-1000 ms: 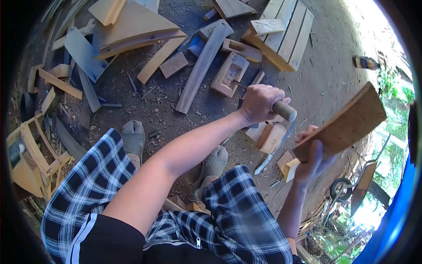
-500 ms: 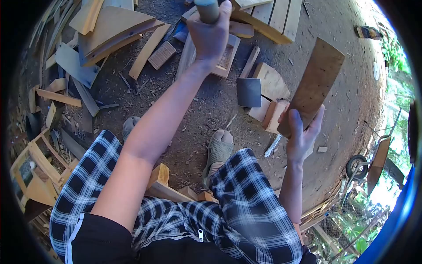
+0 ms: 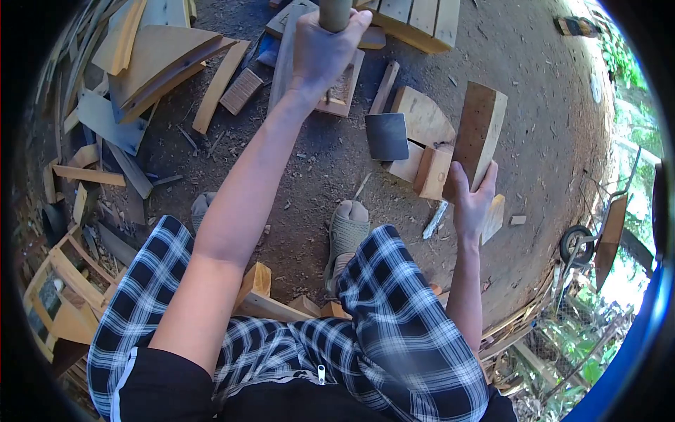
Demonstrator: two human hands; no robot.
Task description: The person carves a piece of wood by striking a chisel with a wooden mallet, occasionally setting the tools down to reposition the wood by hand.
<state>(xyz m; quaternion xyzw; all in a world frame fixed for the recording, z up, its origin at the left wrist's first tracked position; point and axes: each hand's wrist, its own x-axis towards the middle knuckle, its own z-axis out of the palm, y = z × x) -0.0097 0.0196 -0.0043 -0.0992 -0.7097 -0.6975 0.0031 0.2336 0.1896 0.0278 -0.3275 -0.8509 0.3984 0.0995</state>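
Note:
My left hand [image 3: 322,53] reaches forward, its fingers closed around a thick round grey-brown handle [image 3: 335,14]. The handle's upper end runs out of the frame, and its lower part is hidden by the hand. On the right, my right hand [image 3: 473,204] grips the lower end of a long wooden block [image 3: 479,130], thumb on the near face and fingers along the far side. The block stands tilted slightly, with dark specks on its broad face. Left of it, a dark square metal plate [image 3: 387,137] lies beside a curved wooden piece [image 3: 424,116] and a small wooden block [image 3: 432,172].
Offcuts and a large curved wooden board [image 3: 165,60] are piled at the left. A slatted wooden piece [image 3: 415,21] stands ahead. Wood pieces [image 3: 267,302] lie between my legs. My sandalled foot [image 3: 348,232] rests on dirt ground. A wheelbarrow [image 3: 610,239] stands at the right.
The wooden block in my right hand has turned more upright and shifted left, showing its right side face. My left hand has moved slightly left, still around the handle. The whole view has shifted a little.

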